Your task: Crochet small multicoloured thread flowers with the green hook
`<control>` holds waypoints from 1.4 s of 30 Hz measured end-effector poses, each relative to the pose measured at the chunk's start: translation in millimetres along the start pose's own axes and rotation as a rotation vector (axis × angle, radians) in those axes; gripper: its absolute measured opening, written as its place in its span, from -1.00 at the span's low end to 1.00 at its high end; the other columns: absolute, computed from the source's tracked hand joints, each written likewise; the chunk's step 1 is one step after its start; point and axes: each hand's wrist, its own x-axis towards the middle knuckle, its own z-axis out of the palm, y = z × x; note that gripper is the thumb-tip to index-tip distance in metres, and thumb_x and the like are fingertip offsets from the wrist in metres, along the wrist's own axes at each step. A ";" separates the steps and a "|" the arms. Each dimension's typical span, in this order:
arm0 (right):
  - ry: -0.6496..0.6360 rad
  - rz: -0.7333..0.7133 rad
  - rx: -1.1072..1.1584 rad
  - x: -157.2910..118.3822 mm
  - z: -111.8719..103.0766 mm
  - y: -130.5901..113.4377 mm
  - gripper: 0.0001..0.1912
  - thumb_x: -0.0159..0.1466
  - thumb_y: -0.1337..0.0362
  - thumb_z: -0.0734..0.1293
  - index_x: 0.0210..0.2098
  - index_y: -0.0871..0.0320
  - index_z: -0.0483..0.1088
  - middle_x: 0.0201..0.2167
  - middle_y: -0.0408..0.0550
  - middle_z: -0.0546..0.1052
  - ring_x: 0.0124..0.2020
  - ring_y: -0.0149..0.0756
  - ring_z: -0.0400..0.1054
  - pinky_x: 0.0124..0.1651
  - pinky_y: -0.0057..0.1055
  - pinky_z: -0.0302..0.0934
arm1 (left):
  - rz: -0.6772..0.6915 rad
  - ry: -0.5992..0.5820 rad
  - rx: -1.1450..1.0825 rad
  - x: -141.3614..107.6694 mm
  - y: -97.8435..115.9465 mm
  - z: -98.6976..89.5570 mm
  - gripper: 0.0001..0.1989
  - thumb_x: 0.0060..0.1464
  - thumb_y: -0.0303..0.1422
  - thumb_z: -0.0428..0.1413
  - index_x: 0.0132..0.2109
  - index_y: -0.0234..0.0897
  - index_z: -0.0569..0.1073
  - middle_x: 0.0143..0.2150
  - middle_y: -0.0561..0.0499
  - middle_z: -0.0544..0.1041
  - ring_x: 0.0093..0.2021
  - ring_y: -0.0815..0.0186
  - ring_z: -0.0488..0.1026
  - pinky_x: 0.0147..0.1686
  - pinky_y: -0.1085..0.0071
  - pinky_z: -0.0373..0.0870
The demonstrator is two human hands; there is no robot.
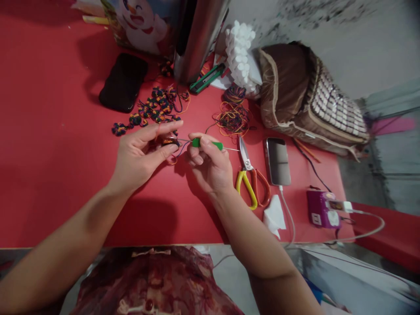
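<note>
My left hand (139, 153) pinches a small, dark, rounded piece (170, 141) with a brownish sheen between thumb and fingers; its exact kind is hard to make out. My right hand (211, 164) is closed round the green handle of a crochet hook (216, 145). One thin metal end of the hook reaches the piece, the other points right toward the scissors. Dark and orange yarn (181, 150) hangs between the two hands. Just beyond my left hand lies a string of knotted multicoloured yarn balls (157, 105). A loose yarn tangle (232, 119) sits beyond my right hand.
Scissors (248, 168) with yellow and red handles lie right of my right hand, beside a charging phone (278, 161). A black phone (124, 82), green cutter (207, 79), metal cylinder (198, 43) and brown bag (285, 83) stand farther back. A purple power block (320, 208) sits at the right edge.
</note>
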 end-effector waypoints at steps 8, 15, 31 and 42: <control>0.001 -0.037 -0.015 0.7 0.0 3.6 -0.81 0.26 0.07 0.55 -0.24 0.04 0.69 -0.54 -0.26 0.43 -0.56 -0.48 0.10 -0.46 -0.44 0.18 | -0.092 0.040 -0.004 2.2 -0.6 -2.9 -0.32 -0.01 -0.45 0.53 0.28 0.04 0.70 -0.28 0.09 0.67 -0.34 0.32 0.61 -0.34 0.38 0.68; 0.003 -0.037 -0.034 -0.7 0.4 4.0 -0.80 0.27 0.06 0.58 -0.22 0.03 0.71 -0.52 -0.25 0.49 -0.56 -0.50 0.14 -0.45 -0.44 0.22 | -0.133 0.016 0.006 2.0 -0.5 -3.3 -0.16 0.05 -0.44 0.51 0.45 0.01 0.52 -0.27 0.13 0.67 -0.27 0.30 0.63 -0.27 0.36 0.61; -0.026 0.040 0.021 7.0 -2.8 9.7 -0.78 0.15 0.12 0.64 -0.29 0.06 0.65 -0.55 -0.29 0.50 -0.54 -0.51 0.15 -0.44 -0.49 0.11 | -0.159 0.001 -0.092 5.3 -15.8 -4.0 -0.21 0.07 -0.43 0.48 0.43 -0.10 0.54 -0.22 0.04 0.69 -0.24 0.28 0.62 -0.15 0.32 0.62; -0.035 0.084 0.039 10.7 -4.5 12.4 -0.73 0.11 0.10 0.68 -0.29 0.06 0.66 -0.53 -0.29 0.54 -0.54 -0.53 0.24 -0.43 -0.51 0.19 | -0.172 0.027 -0.166 7.9 -21.5 -1.3 -0.37 0.00 -0.55 0.43 0.24 -0.12 0.65 -0.28 0.10 0.54 -0.37 0.40 0.47 -0.30 0.46 0.58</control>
